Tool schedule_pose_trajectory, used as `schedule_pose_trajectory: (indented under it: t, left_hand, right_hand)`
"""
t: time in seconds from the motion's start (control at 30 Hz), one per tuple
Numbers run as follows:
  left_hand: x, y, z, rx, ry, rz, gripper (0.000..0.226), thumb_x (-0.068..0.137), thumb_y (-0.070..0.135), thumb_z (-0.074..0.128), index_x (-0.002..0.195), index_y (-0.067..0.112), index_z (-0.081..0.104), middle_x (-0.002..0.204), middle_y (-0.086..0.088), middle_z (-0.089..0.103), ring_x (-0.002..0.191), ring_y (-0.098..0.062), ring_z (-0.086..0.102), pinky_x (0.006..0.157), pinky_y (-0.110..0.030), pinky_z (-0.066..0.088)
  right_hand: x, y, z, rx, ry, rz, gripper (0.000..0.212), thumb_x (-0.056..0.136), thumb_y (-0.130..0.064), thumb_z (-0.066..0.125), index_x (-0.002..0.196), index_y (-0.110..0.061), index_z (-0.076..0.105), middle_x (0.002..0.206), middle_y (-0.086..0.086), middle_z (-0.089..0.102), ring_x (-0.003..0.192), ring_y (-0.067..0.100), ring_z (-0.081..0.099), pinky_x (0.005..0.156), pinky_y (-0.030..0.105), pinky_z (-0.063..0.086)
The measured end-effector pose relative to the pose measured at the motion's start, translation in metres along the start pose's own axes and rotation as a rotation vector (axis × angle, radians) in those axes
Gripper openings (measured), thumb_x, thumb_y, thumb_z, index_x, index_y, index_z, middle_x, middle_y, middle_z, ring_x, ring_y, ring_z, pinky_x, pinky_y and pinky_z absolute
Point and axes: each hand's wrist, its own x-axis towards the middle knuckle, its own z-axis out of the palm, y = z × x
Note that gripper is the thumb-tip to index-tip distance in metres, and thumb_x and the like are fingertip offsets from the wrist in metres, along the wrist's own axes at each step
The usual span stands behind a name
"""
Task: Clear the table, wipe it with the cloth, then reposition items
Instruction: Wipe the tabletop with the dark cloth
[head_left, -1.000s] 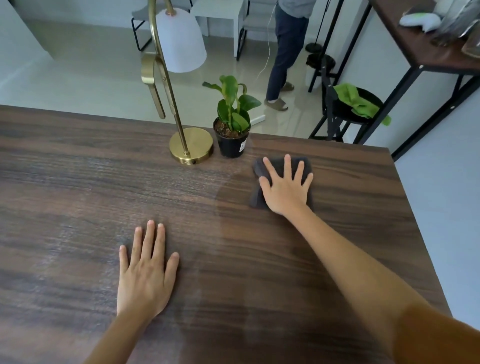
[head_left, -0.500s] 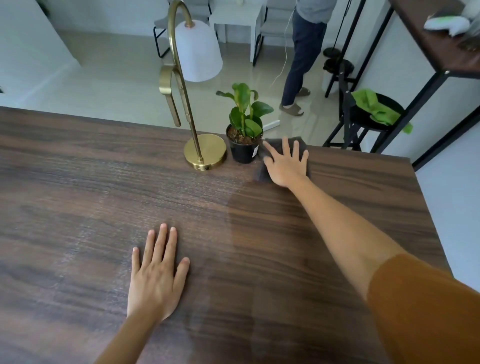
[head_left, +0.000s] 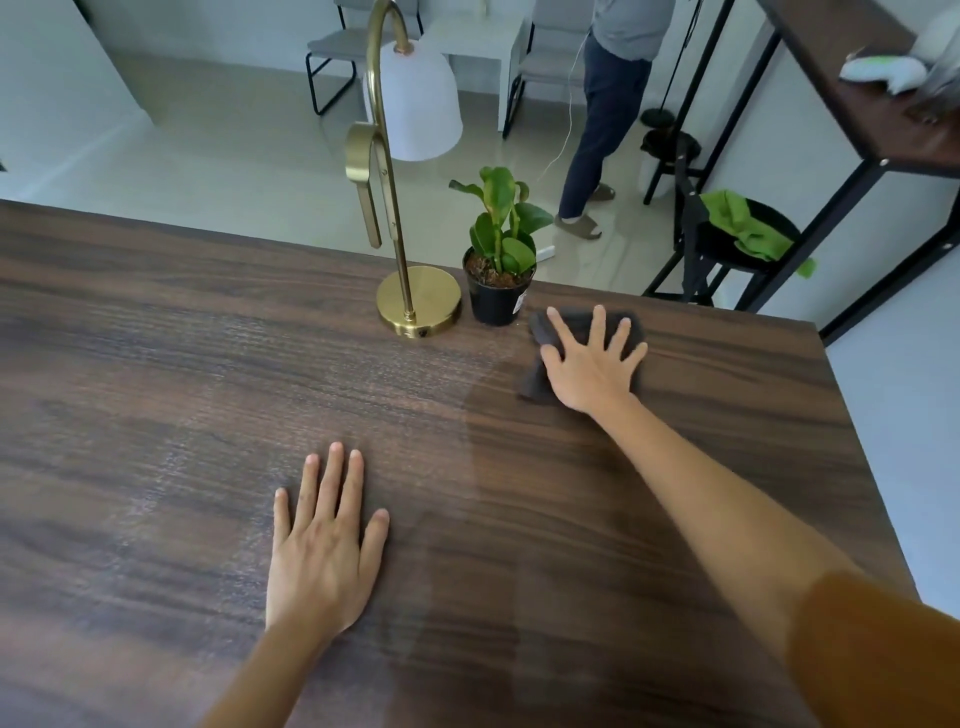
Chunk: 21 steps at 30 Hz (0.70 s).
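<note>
My right hand (head_left: 592, 364) lies flat with spread fingers on a dark grey cloth (head_left: 535, 376), pressing it onto the dark wooden table (head_left: 156, 389) near the far edge. The cloth sits just right of a small potted plant (head_left: 498, 260) in a black pot. A brass lamp (head_left: 410, 218) with a white shade stands left of the plant. My left hand (head_left: 324, 545) rests palm down on the table's middle, holding nothing. A darker damp streak runs from the cloth toward me.
Beyond the table's far edge a person stands on the pale floor (head_left: 234, 156). A black stool (head_left: 727, 244) with a green cloth is at the right, beside a dark shelf (head_left: 857, 88). The table's right edge is close to my right arm.
My right hand pushed the cloth away to the table's far edge beside the plant pot, then drew it back a little toward me. My left hand stayed flat in place.
</note>
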Motion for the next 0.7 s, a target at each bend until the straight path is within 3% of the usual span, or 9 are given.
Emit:
schedule_pose_trajectory:
  t: [0.2, 0.43, 0.6, 0.7]
  left_hand:
    - [0.001, 0.001, -0.002, 0.001, -0.003, -0.002, 0.071, 0.09, 0.056, 0.006, 0.153, 0.022, 0.004, 0.161, 0.003, -0.003, 0.147, -0.019, -0.009, 0.119, -0.048, 0.004]
    - [0.0, 0.001, -0.004, -0.004, -0.019, -0.009, 0.072, 0.089, 0.058, 0.001, 0.152, 0.024, -0.004, 0.16, 0.004, -0.01, 0.146, -0.018, -0.016, 0.12, -0.047, 0.0]
    - [0.002, 0.001, -0.003, -0.003, -0.01, -0.01, 0.073, 0.089, 0.058, 0.002, 0.152, 0.023, -0.001, 0.161, 0.004, -0.007, 0.147, -0.018, -0.013, 0.12, -0.048, 0.002]
    - [0.002, 0.0, -0.001, -0.01, -0.007, -0.005, 0.072, 0.09, 0.057, 0.005, 0.152, 0.022, 0.003, 0.161, 0.003, -0.004, 0.148, -0.019, -0.009, 0.119, -0.049, 0.005]
  right_hand:
    - [0.044, -0.067, -0.007, 0.059, -0.022, 0.162, 0.056, 0.097, -0.057, 0.022, 0.15, -0.051, 0.006, 0.162, 0.017, -0.012, 0.143, 0.054, -0.014, 0.107, 0.074, -0.009]
    - [0.003, -0.048, -0.002, 0.052, -0.045, 0.027, 0.054, 0.098, -0.055, 0.019, 0.149, -0.052, 0.003, 0.163, 0.013, -0.014, 0.142, 0.053, -0.017, 0.108, 0.073, -0.008]
    - [-0.076, -0.023, 0.019, -0.003, -0.033, -0.172, 0.053, 0.099, -0.055, 0.02, 0.148, -0.055, 0.0, 0.163, 0.011, -0.014, 0.144, 0.051, -0.014, 0.109, 0.072, -0.007]
    - [-0.065, -0.014, 0.014, -0.017, -0.055, -0.209, 0.053, 0.098, -0.059, 0.019, 0.147, -0.057, -0.002, 0.163, 0.007, -0.015, 0.144, 0.05, -0.015, 0.11, 0.071, -0.006]
